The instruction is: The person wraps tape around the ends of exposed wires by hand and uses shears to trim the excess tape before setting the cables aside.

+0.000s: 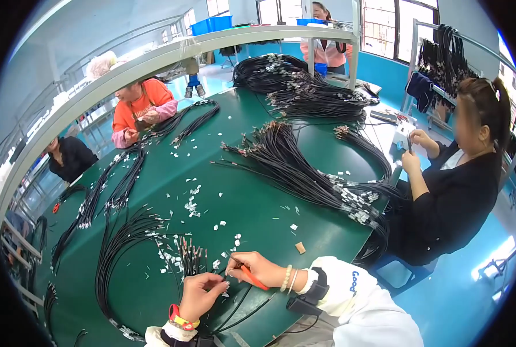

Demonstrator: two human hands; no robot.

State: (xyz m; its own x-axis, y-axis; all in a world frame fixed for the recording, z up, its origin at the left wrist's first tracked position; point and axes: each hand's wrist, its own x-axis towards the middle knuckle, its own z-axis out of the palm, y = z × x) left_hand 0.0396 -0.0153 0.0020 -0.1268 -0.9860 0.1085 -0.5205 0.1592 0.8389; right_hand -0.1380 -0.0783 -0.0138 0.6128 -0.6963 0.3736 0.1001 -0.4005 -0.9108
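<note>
My left hand [202, 294] pinches the end of a thin black cable [240, 301] low on the green table [252, 202]. My right hand [257, 268] grips an orange-handled tool [252, 278] and holds its tip at the same cable end, close to my left fingers. Just left of my hands lies a bundle of black cables [125, 243] with metal tips [190, 257] fanned out toward me. Small white tags [191, 203] are scattered over the table around my hands.
Large bundles of black cables [304, 168] cross the table's middle and far end [292, 81]. A person in black [454, 191] sits at the right edge, a person in orange [139, 107] at the far left. A small brown block [299, 247] lies near my right hand.
</note>
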